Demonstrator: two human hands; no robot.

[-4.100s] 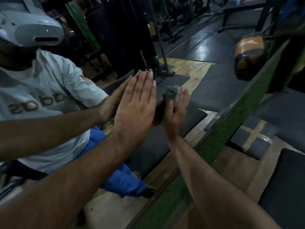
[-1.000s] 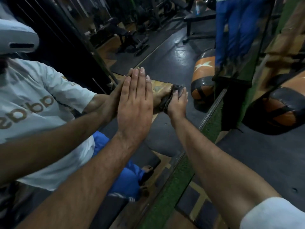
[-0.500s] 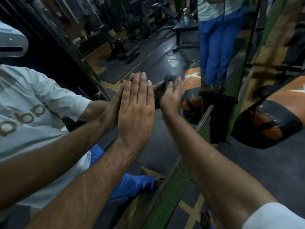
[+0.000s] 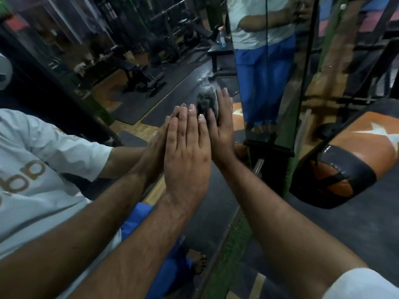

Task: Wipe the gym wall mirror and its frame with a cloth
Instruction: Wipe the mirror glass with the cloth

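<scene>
The wall mirror [image 4: 121,98] fills the left and middle of the head view and reflects the gym and my own body. Its thin metal frame edge [image 4: 228,231] runs diagonally down at lower centre. My left hand [image 4: 187,152] lies flat against the glass with fingers straight and together, meeting its reflection. Just to its right, my right hand [image 4: 222,124] presses a dark grey cloth [image 4: 205,100] against the mirror; the cloth bunches out past the fingertips.
A green strip [image 4: 226,262] borders the frame. An orange and black punching bag [image 4: 345,165] lies on the dark floor mat at right. A second mirror panel [image 4: 265,61] stands upright at upper right. A bench with a spray bottle [image 4: 222,37] shows in reflection.
My right hand has slid the cloth upward across the glass, from the lower area near the frame to above my left hand's fingertips. My view has tilted up; the left hand stays flat on the mirror.
</scene>
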